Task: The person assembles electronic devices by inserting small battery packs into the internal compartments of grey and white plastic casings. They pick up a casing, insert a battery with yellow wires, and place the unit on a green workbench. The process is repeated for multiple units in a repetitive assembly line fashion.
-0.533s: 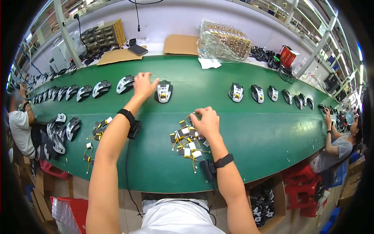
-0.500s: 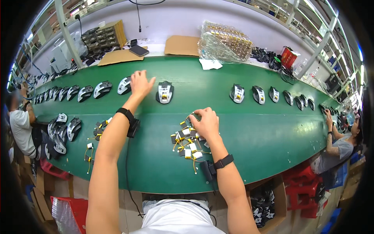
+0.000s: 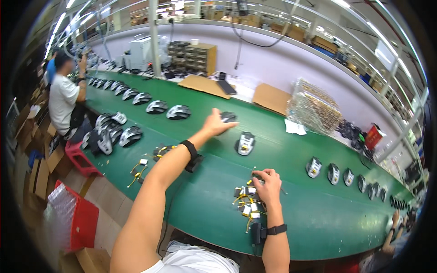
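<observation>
My left hand (image 3: 217, 124) reaches across the green bench, with its thumb and fingers around a grey-and-black computer mouse (image 3: 228, 117) that is slightly blurred and partly hidden by the hand. Just right of it stands an open-topped mouse (image 3: 246, 144) with a yellow part inside. My right hand (image 3: 270, 183) is at the far side of a pile of small white and black battery packs (image 3: 247, 209) with yellow wires. Its fingers are curled together at the pile; what they pinch is hidden. Each wrist wears a black band with a small box.
More mice (image 3: 178, 112) line the bench leftward, others (image 3: 333, 174) rightward. A cluster of mice (image 3: 104, 132) and more wired battery packs (image 3: 143, 162) lie left. Cardboard sheets (image 3: 271, 98) and a plastic-wrapped stack (image 3: 314, 107) stand behind. Co-workers (image 3: 63, 98) are at both ends.
The view has swung left and tilted. The mouse by my left hand has shifted rightward along the row and now shows between thumb and fingers. My right hand stays over the battery pile.
</observation>
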Demonstrator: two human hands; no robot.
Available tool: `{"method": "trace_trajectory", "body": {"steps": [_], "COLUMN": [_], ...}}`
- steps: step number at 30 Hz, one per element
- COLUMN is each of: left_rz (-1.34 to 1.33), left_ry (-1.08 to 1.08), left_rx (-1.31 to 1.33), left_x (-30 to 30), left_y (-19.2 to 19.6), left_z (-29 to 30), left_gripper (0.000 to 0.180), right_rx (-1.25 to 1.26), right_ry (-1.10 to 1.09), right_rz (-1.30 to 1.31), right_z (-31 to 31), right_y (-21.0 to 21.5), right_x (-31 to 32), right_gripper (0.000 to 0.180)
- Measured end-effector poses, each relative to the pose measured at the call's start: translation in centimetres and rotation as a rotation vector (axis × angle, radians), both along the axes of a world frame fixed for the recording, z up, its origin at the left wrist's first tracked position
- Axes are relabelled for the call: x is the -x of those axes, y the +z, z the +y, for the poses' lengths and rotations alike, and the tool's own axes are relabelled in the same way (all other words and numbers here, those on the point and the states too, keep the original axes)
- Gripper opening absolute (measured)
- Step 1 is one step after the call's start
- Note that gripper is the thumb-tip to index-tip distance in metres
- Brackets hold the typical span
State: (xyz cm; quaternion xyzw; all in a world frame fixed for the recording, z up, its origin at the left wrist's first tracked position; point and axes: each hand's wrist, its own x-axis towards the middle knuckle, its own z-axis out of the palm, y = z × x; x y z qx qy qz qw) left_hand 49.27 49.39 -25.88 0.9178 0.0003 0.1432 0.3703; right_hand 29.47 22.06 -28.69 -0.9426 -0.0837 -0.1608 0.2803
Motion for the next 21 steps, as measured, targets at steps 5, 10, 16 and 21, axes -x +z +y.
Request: {"method": "trace_trajectory", "body": {"steps": [5, 10, 16, 21], "left_rz": [0.507, 0.584, 0.494, 0.539], "left_ry": [-0.555, -0.49, -0.309, -0.342], "left_rx": [1.037, 1.411, 1.525, 1.536], "left_x": [9.8, 16.3, 18.0, 19.0], "left_y": [3.7, 2.5, -0.3, 0.2], "left_z": [-3.6, -1.7, 0.2, -0.4], "left_gripper": [0.056, 0.054, 0.043, 0.033], "right_rx": [-0.041, -0.034, 0.009, 0.103], "right_ry": [0.084, 0.308, -0.003, -0.158], "right_rz": [0.018, 0.175, 0.193, 0.37], "right_z": [0.0, -2.0, -1.4, 2.0], "right_y": [-0.3, 0.4, 2.5, 2.2], "right_x": [0.8, 0.7, -0.4, -1.9], "right_gripper": [0.023, 0.021, 0.019, 0.024]}}
